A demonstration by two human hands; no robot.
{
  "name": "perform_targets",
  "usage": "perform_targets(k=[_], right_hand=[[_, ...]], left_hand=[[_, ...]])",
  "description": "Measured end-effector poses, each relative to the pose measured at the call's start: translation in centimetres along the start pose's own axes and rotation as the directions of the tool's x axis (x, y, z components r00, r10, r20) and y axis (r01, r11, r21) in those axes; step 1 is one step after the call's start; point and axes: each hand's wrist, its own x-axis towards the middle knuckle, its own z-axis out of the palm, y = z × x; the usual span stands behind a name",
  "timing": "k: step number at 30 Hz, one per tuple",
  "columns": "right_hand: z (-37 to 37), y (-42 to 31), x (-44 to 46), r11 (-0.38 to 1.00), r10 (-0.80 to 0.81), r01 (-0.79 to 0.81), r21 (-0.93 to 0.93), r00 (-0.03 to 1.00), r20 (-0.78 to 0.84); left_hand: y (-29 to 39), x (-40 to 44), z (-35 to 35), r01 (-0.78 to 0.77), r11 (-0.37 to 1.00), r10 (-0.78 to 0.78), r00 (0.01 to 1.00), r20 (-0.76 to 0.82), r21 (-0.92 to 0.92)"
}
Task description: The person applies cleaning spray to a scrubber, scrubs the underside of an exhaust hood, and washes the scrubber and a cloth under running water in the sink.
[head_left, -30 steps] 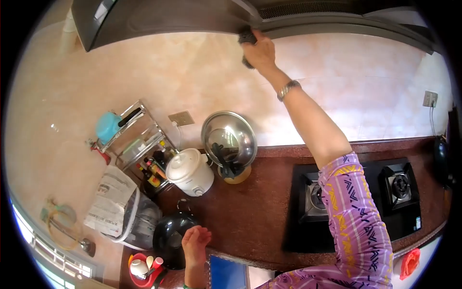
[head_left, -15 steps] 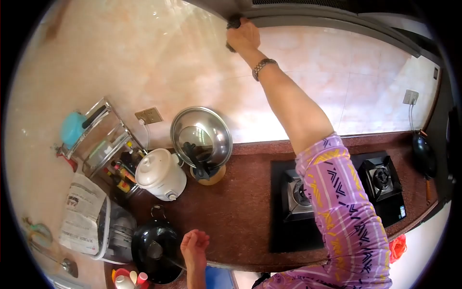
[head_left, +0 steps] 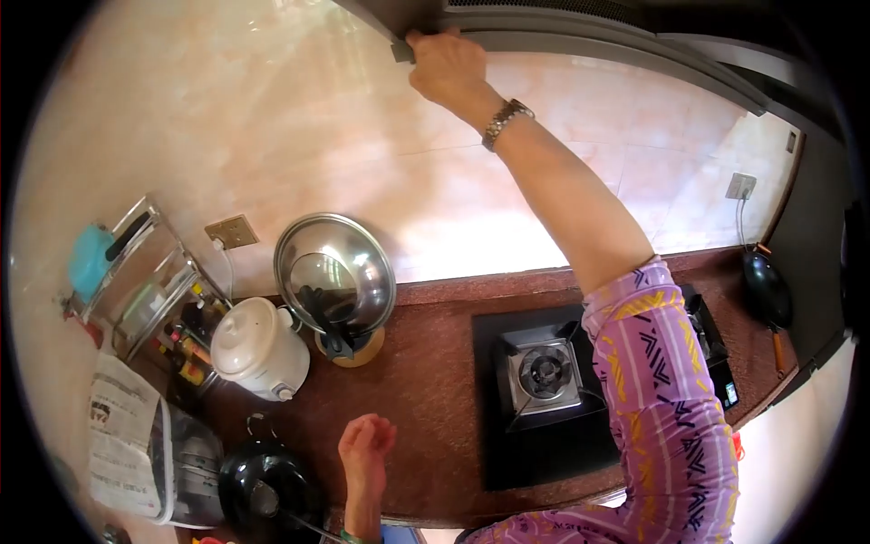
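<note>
Your right hand (head_left: 449,68) is raised to the range hood (head_left: 580,43) at the top of the view, pressed up near the underside of its lower corner above the tiled wall (head_left: 299,136). Its fingers bend towards the hood and are partly lost in shadow, so you cannot tell from here whether they are clamped on something. A metal-banded watch (head_left: 506,124) sits on that wrist, and a purple patterned sleeve (head_left: 657,381) crosses in front of the gas stove (head_left: 544,462), leaving the left burner (head_left: 546,372) in plain sight.

Your left hand (head_left: 367,444) hangs low over the front of the table (head_left: 421,390), loosely curled with its fingers close together. It is nearest to the black wok (head_left: 237,476), where a ladle (head_left: 264,500) lies with its handle slanting towards your wrist.

Farther back on the table, the white slow cooker (head_left: 258,349) stands just beside a shiny metal lid (head_left: 335,245), which leans upright near the wall with black utensils (head_left: 324,317) in front of it. To your left, bottles (head_left: 188,363) stand in a metal rack (head_left: 172,249), and newspaper (head_left: 122,435) covers part of a plastic bin (head_left: 195,490).
</note>
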Motion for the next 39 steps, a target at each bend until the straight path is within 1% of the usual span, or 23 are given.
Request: perform_targets(k=[1, 2, 4, 5, 6, 8, 11, 15, 16, 18, 19, 20, 22, 23, 26, 27, 28, 30, 32, 33, 34, 37, 39], right_hand=[[-0.8, 0.0, -0.1, 1.000, 0.000, 0.002, -0.024, 0.997, 0.082], [-0.9, 0.8, 0.0, 0.999, 0.000, 0.003, -0.032, 0.997, 0.083], [-1.6, 3.2, 0.1, 0.985, -0.018, 0.026, -0.170, 0.999, 0.050], [-2.8, 4.1, -0.6, 0.976, 0.043, -0.032, -0.216, 0.998, 0.046], [-3.5, 5.5, -0.9, 0.973, 0.042, -0.030, -0.227, 0.998, 0.048], [-4.4, 7.6, -1.3, 0.959, 0.154, -0.146, -0.245, 0.988, 0.013], [-3.3, 6.9, -0.8, 0.961, 0.208, -0.204, -0.188, 0.978, 0.000], [-1.1, 1.2, -0.2, 0.994, 0.110, -0.109, -0.014, 0.990, 0.091], [-0.1, 0.0, 0.1, 0.994, 0.110, -0.109, -0.013, 0.990, 0.091], [2.0, -1.4, 0.2, 0.992, 0.067, -0.054, 0.117, 0.991, -0.118], [2.0, -0.6, -0.2, 0.991, 0.024, -0.011, 0.132, 0.995, -0.099], [1.6, 0.2, -0.7, 0.991, 0.023, -0.010, 0.130, 0.995, -0.097], [0.1, 2.7, -1.5, 0.999, -0.014, 0.010, -0.037, 0.994, -0.107], [-0.6, 4.4, -1.6, 0.996, 0.029, -0.035, -0.077, 0.996, -0.083], [-1.7, 10.4, -2.8, 0.962, 0.132, -0.177, -0.206, 0.968, -0.213], [-1.7, 12.7, -3.1, 0.956, 0.142, -0.206, -0.209, 0.948, -0.283], [-2.4, 13.6, -3.3, 0.930, 0.239, -0.302, -0.210, 0.930, -0.280], [-2.4, 14.4, -3.1, 0.910, 0.298, -0.370, -0.188, 0.898, -0.323], [-1.5, 13.0, -2.7, 0.941, 0.278, -0.322, -0.101, 0.910, -0.309], [-0.4, 11.4, -2.4, 0.948, 0.255, -0.305, -0.094, 0.901, -0.351], [0.3, 9.4, -2.2, 0.969, 0.180, -0.230, -0.087, 0.905, -0.386], [2.6, 4.1, -0.9, 0.998, 0.063, -0.063, 0.009, 0.942, -0.330], [2.1, 1.1, -0.4, 0.986, 0.124, -0.083, 0.146, 0.946, -0.300]], left_hand=[[0.0, 0.3, 0.6, 0.007, 1.000, -0.007, 1.000, 0.019, -0.001], [0.0, 0.5, 1.0, 0.010, 1.000, -0.010, 0.999, 0.036, -0.005], [-0.1, 1.0, 1.4, 0.022, 1.000, -0.022, 0.998, 0.053, -0.008], [-0.3, 1.2, 1.6, 0.033, 0.999, -0.032, 0.997, 0.067, -0.008], [-0.5, 1.5, 1.5, 0.040, 0.999, -0.039, 0.996, 0.075, -0.012], [-1.0, 1.9, 1.2, 0.047, 0.999, -0.044, 0.994, 0.098, -0.027], [-1.2, 2.2, 0.9, 0.067, 0.998, -0.066, 0.993, 0.095, -0.002], [-0.7, 1.9, 0.7, 0.048, 0.999, -0.048, 0.996, 0.076, 0.005], [-0.8, 1.8, 0.5, 0.039, 0.999, -0.038, 0.998, 0.058, -0.011], [-0.7, 1.6, 0.3, 0.031, 0.999, -0.030, 0.999, 0.040, -0.028], [-0.5, 1.4, 0.1, 0.020, 0.999, -0.019, 0.999, 0.032, -0.028], [-0.5, 1.3, -0.1, 0.007, 1.000, -0.006, 1.000, 0.026, -0.029], [-0.9, 1.5, -0.7, 0.008, 1.000, -0.008, 1.000, 0.021, -0.018], [-1.0, 1.6, -0.8, 0.009, 1.000, -0.009, 1.000, 0.015, -0.004], [-1.2, 1.9, -1.2, 0.015, 1.000, -0.014, 1.000, 0.023, -0.020], [-1.2, 1.9, -1.3, 0.017, 1.000, -0.017, 0.999, 0.029, -0.017], [-1.2, 1.9, -1.3, 0.020, 0.999, -0.020, 1.000, 0.010, -0.025], [-1.2, 1.9, -1.3, 0.023, 0.999, -0.024, 1.000, -0.009, -0.030], [-1.0, 2.0, -1.4, 0.049, 0.999, -0.050, 0.999, -0.017, -0.022], [-0.8, 2.0, -1.2, 0.050, 0.999, -0.051, 0.999, -0.013, -0.017], [-0.6, 1.9, -0.9, 0.061, 0.998, -0.061, 0.998, -0.019, 0.000], [-0.6, 2.1, -0.5, 0.068, 0.997, -0.068, 0.998, -0.006, 0.032], [-0.7, 2.4, -0.2, 0.061, 0.997, -0.062, 0.998, 0.007, 0.045]])
